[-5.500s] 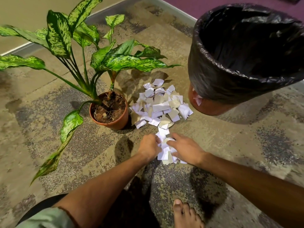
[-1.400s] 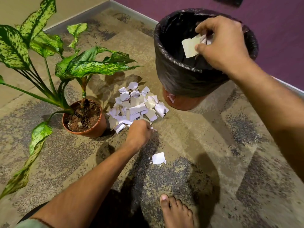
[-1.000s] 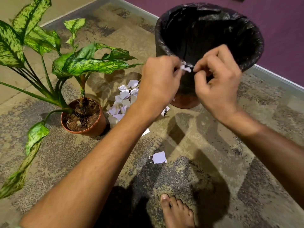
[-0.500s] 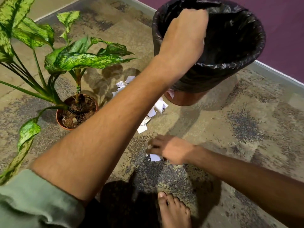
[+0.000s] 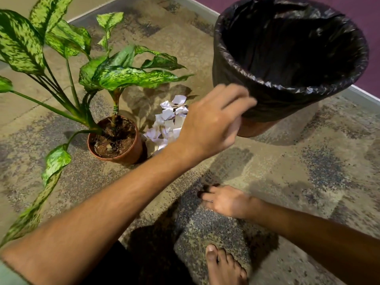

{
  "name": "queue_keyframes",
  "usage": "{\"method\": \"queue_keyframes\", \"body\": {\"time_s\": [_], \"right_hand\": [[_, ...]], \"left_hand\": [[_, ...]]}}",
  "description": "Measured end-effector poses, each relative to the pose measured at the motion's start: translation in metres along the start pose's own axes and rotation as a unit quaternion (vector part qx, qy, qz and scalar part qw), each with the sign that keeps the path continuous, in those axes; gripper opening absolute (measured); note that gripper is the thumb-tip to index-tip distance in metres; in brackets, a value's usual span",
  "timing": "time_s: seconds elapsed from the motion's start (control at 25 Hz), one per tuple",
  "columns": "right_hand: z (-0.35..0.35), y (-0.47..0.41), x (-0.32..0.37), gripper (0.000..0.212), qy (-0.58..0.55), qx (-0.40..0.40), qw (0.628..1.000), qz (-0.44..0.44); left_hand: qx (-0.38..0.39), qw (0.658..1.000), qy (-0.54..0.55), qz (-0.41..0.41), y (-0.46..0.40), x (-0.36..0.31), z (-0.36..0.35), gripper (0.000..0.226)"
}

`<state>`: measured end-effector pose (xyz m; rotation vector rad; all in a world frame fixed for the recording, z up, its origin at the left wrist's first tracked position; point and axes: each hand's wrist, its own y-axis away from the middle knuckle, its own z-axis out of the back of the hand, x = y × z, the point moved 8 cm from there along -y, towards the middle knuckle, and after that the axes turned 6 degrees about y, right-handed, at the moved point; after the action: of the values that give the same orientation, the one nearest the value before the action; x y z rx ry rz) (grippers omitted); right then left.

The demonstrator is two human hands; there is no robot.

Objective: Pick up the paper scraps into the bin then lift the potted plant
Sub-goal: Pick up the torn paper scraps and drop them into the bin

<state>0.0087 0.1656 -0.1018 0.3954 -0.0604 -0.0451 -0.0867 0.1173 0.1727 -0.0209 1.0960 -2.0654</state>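
A pile of white paper scraps (image 5: 167,123) lies on the carpet between the potted plant (image 5: 123,157) and the bin (image 5: 283,101), which is lined with a black bag. My left hand (image 5: 209,126) hangs in the air over the pile, just below the bin's near rim. Its fingers are loosely apart, blurred and hold nothing. My right hand (image 5: 224,202) rests low on the carpet nearer to me. Its fingertips are pinched down where a single paper scrap lay, and they cover that scrap. The plant stands upright in a terracotta pot, its long speckled leaves spreading left.
My bare foot (image 5: 224,266) is on the carpet at the bottom centre. A purple wall with a grey baseboard (image 5: 362,93) runs behind the bin. One long leaf (image 5: 41,194) droops toward me at the left.
My left hand has come out of the bin's mouth and dropped toward the pile, now empty. My right hand has closed over the lone scrap on the carpet.
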Motion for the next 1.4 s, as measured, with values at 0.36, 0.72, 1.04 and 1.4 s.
{"method": "queue_keyframes", "body": {"time_s": [0.36,0.72,1.04,1.4], "right_hand": [[0.006,-0.001,-0.013,0.019,-0.039,0.069,0.994,-0.08],[0.134,0.057,-0.104,0.021,-0.1,-0.19,0.922,-0.323],[0.23,0.157,-0.146,0.036,-0.039,-0.454,0.779,-0.43],[-0.079,0.066,0.102,0.026,-0.447,0.006,0.724,-0.525]], "left_hand": [[0.199,0.958,0.013,0.207,0.107,0.049,-0.048,0.026],[0.426,0.821,-0.02,0.379,0.19,0.091,-0.082,0.02],[0.462,0.812,-0.002,0.356,0.202,0.081,-0.101,0.017],[0.521,0.764,0.034,0.38,0.24,0.068,-0.118,0.01]]}}
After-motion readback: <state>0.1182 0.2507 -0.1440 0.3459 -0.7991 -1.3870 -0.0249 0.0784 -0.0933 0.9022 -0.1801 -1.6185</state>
